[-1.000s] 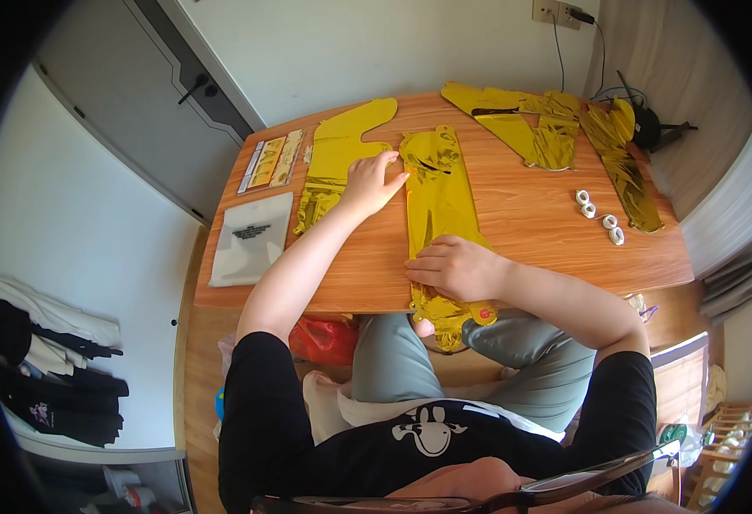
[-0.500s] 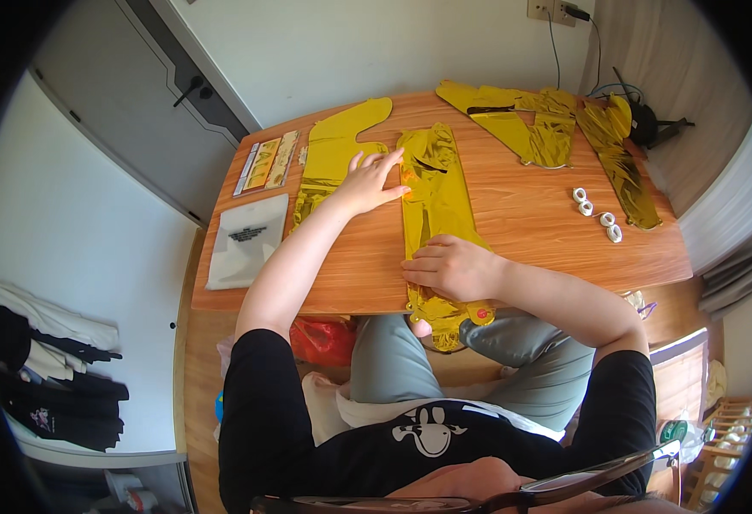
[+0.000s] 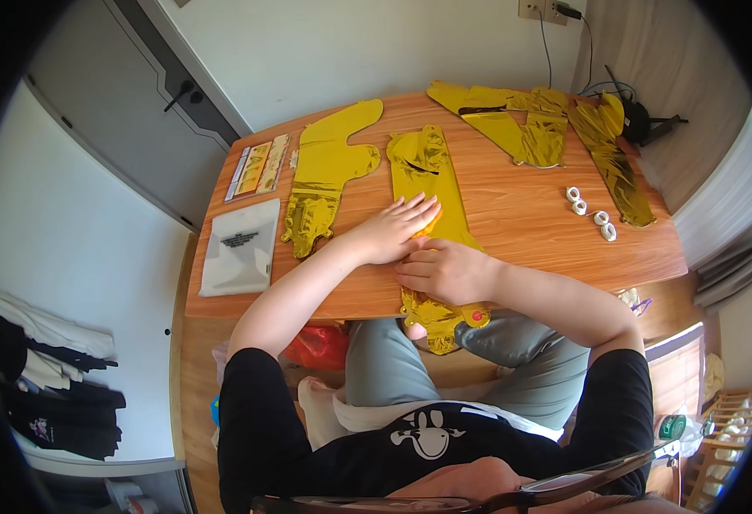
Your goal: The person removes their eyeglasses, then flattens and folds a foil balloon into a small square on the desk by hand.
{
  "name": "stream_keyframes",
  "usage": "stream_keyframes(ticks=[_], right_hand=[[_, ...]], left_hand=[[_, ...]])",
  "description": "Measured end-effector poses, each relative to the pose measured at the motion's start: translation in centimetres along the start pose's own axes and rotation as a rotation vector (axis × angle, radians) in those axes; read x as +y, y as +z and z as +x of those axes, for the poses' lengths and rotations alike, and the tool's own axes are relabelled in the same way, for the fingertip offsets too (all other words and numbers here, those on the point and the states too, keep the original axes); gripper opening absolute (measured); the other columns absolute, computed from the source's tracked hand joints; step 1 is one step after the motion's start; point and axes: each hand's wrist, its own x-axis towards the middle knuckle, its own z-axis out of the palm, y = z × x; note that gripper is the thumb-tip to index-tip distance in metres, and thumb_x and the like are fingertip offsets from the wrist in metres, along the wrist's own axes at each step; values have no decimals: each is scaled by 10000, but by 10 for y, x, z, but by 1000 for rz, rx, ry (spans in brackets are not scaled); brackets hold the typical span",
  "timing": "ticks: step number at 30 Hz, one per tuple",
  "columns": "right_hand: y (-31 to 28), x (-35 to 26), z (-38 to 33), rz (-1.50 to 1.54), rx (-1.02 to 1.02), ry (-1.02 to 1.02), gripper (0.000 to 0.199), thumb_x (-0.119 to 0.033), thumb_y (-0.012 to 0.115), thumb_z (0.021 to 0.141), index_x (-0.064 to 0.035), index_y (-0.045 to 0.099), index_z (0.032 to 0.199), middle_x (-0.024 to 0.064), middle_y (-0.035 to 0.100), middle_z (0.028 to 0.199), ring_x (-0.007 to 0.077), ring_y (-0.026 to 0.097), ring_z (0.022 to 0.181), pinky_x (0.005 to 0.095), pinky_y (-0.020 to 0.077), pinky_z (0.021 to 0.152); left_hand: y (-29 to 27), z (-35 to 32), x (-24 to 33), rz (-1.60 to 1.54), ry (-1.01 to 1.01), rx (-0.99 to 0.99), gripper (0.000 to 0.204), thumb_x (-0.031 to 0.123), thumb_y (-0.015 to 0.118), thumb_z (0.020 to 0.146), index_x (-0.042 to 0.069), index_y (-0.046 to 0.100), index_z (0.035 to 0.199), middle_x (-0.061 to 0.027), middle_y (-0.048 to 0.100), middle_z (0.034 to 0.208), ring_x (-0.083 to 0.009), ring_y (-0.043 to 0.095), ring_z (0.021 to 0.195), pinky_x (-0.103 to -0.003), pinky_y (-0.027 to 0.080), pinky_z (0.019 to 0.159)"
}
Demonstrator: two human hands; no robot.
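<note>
since a second ago the left hand (image 3: 393,231) had slid back down the long gold foil balloon (image 3: 431,184), from up near its top end to right beside the right hand (image 3: 444,270), so both ended up close together on the lower middle of it. left hand was lying flat with the fingers stretched out and fanned a bit, palm pressing on the foil. right hand was palm down too, fingers loosely curled and held together, pressing the same strip just below the left, the two hands touching or nearly so.

that balloon lay lengthwise across the wooden bench (image 3: 521,223), its far end pointing at the wall and its near end hanging over the bench edge above the person's lap, with a small red spot (image 3: 479,318) on the dangling bit.

just left of it was another flat gold balloon (image 3: 329,171), and further left a grey plastic packet (image 3: 240,244) and a narrow printed card (image 3: 257,167). over on the far right side more gold foil pieces (image 3: 530,128) were spread out, one long strip (image 3: 620,167) running toward the right edge, and a few small white rolls (image 3: 590,208) sat between that strip and the hands, well apart from them. something red (image 3: 316,343) sat on the floor under the bench.
</note>
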Motion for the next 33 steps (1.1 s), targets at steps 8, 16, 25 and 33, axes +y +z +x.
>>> stream_keyframes(ticks=[8,16,25,33], right_hand=[[-26,2,0,381,98,203,285,-249,741,873,-76,737,1099,115,735,1090,296,691,1035,430,537,934],[-12,50,-32,-227,82,810,212,-146,666,913,-110,772,1093,29,729,1195,267,603,1247,440,465,1047],[-7,48,-30,-132,69,784,205,-163,659,896,-141,768,1068,1,742,1083,243,639,1147,427,459,1011],[-18,41,-15,117,71,968,376,-133,622,928,-90,653,1300,144,691,1211,344,631,1184,482,503,980]], left_hand=[[6,-1,4,54,-36,-11,679,438,419,1095,72,256,1644,-148,255,1712,-326,225,1587,-479,208,1289],[3,-1,6,-29,-47,-3,723,444,491,1064,73,258,1640,-185,252,1704,-364,229,1580,-510,206,1280],[7,-2,4,-58,8,93,755,573,479,1048,90,339,1611,-171,318,1679,-375,268,1562,-524,234,1269],[8,-1,6,20,-6,21,879,664,538,981,135,298,1640,-133,292,1699,-384,243,1569,-538,198,1279]])
